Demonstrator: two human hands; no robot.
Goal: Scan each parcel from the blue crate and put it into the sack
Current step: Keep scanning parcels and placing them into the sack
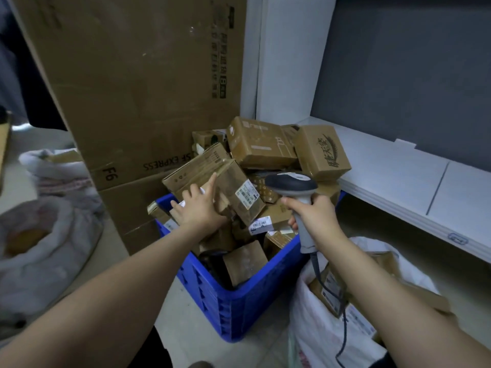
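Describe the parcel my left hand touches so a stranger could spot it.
Start at the blue crate heaped with parcels. On the heap's left, a tilted carton lies under the left hand. Unlike its neighbours, its taped face shows a white label near the scanner.

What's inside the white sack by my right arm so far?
The sack holds at least two brown labelled parcels near its mouth. The forearm and scanner cable cover part of them, and the sack's wall hides anything deeper.
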